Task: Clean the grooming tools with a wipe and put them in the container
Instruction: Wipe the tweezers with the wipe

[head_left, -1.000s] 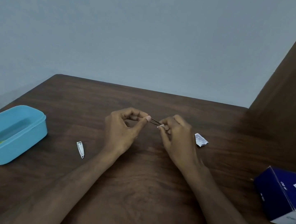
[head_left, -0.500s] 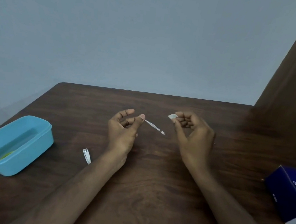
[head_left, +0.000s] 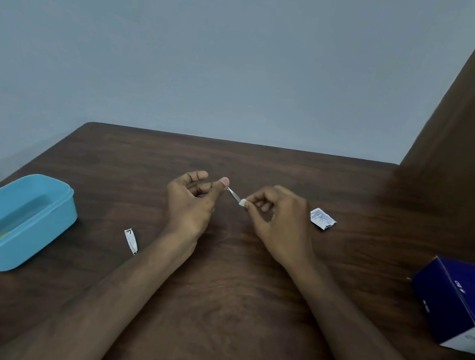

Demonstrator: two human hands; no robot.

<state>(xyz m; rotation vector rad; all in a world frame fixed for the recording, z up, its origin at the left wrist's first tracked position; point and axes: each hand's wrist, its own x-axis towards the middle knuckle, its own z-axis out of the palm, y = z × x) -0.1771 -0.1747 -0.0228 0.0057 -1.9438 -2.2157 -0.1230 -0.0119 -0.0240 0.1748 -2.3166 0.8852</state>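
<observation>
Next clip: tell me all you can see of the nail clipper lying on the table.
The nail clipper is small, silvery and metallic-looking, with a darker mark at its far end. It lies flat on the dark wooden table, lengthwise roughly away from the person, between the blue container and the left forearm. Neither hand touches it; nothing else touches it. Finer details are too small to tell.

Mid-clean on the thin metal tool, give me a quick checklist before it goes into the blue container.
1. Left hand grip on the thin metal tool: ok, pinched at one end.
2. Wipe in right hand touching the tool: ok, at its tip.
3. Tool fully wiped: cannot tell.
4. Blue container open and upright: ok.
5. Container contents: cannot tell, something yellowish inside.
6. Nail clipper done: not ok, lies on the table.
</observation>
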